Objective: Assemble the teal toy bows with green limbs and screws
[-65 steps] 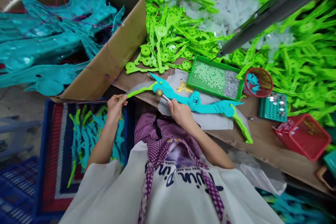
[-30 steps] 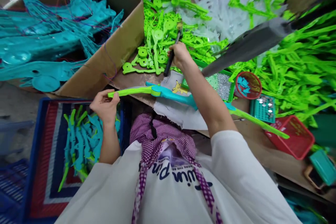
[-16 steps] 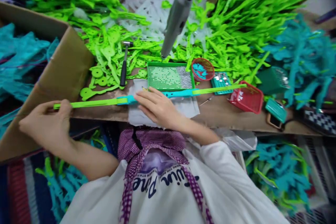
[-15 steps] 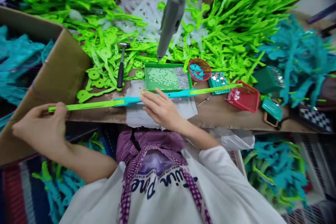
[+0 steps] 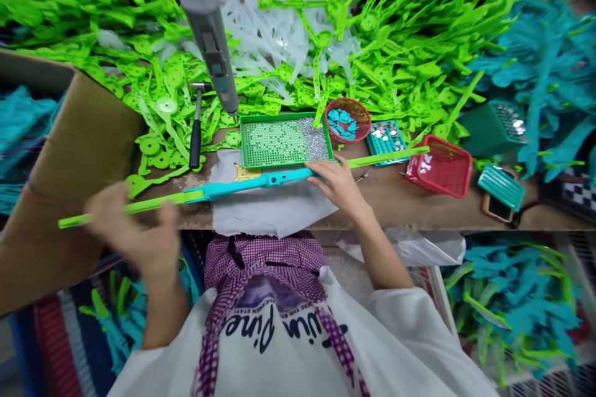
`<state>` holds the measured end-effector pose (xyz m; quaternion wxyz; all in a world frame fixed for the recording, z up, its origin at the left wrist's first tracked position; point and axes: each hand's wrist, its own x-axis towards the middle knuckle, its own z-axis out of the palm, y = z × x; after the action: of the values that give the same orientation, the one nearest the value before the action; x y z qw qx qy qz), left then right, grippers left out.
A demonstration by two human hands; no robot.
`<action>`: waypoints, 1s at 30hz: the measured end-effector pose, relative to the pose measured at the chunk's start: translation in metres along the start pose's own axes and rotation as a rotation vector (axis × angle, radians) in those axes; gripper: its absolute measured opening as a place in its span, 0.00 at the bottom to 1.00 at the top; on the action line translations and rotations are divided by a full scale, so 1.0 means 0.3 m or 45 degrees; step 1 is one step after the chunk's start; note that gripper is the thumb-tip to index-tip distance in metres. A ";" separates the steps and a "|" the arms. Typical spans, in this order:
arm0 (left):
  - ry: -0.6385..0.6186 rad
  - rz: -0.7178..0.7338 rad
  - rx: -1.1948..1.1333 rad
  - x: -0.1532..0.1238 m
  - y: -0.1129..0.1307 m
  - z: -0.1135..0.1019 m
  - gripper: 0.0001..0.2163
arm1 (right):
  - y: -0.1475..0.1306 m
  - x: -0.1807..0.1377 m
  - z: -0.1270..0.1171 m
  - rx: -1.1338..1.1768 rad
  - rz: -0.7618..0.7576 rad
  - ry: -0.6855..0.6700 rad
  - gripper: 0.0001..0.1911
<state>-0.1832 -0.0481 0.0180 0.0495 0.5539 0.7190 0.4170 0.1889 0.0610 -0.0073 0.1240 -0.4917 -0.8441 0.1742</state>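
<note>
A long teal plastic piece (image 5: pixel 246 185) with lime-green arms sticking out of both ends lies slantwise along the table's front, over a white cloth (image 5: pixel 265 214). My right hand (image 5: pixel 339 185) grips its right end, near where the right green arm begins. Over the left green arm (image 5: pixel 170 199) is my left hand (image 5: pixel 133 229), blurred by motion. Its thumb stands apart from the fingers, and the arm's tip sticks out past them. Just behind the teal piece sits a green tray (image 5: pixel 242 136) with a perforated plate and small silver parts.
A grey power screwdriver (image 5: pixel 216 53) hangs above the tray's left corner. A hammer (image 5: pixel 195 130) lies left. To the right are a round red basket (image 5: pixel 365 130) of teal bits, a teal box (image 5: pixel 390 144) and a red bin (image 5: pixel 449 167). A cardboard box (image 5: pixel 97 130) stands left; green parts pile behind.
My right hand has slid right along the teal piece to its right end. My left hand has moved inward from the left green arm's tip, its fingers spreading. The view has shifted; the screwdriver appears further left.
</note>
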 end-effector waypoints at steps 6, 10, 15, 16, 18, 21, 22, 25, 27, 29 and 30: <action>-0.474 0.406 -0.014 -0.046 0.111 0.312 0.16 | -0.026 0.039 -0.005 0.021 -0.167 -0.078 0.20; -0.440 0.365 -0.005 -0.043 0.095 0.322 0.10 | -0.005 0.051 0.028 0.075 -0.211 -0.110 0.16; -0.418 0.340 0.002 -0.029 0.089 0.335 0.10 | 0.003 0.081 0.052 0.087 -0.200 -0.070 0.16; -0.427 0.350 0.002 -0.021 0.093 0.337 0.10 | -0.001 0.085 0.043 0.084 -0.198 -0.051 0.16; -0.466 0.371 0.004 -0.001 0.107 0.329 0.12 | -0.007 0.073 0.009 0.069 -0.194 0.008 0.18; -0.568 0.384 0.016 0.047 0.134 0.285 0.13 | 0.006 -0.021 -0.051 -0.008 -0.057 0.355 0.19; -0.607 0.376 0.012 0.069 0.140 0.267 0.13 | 0.017 -0.069 -0.062 -0.044 0.012 0.547 0.20; -0.752 0.277 -0.080 0.162 0.134 0.232 0.10 | 0.056 -0.209 -0.056 -0.151 0.055 0.882 0.21; -0.875 0.119 -0.207 0.239 0.114 0.233 0.07 | 0.075 -0.267 -0.028 -0.237 0.021 0.718 0.21; -0.990 -0.083 -0.355 0.313 0.095 0.252 0.07 | 0.084 -0.290 -0.002 -0.325 0.042 0.515 0.21; -1.026 -0.182 -0.420 0.346 0.088 0.265 0.08 | 0.085 -0.293 0.006 -0.364 0.060 0.472 0.21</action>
<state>-0.1604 0.0831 0.0243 0.4422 0.6058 0.6027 0.2725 0.2509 -0.0045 -0.0227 0.2018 -0.5473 -0.8114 -0.0375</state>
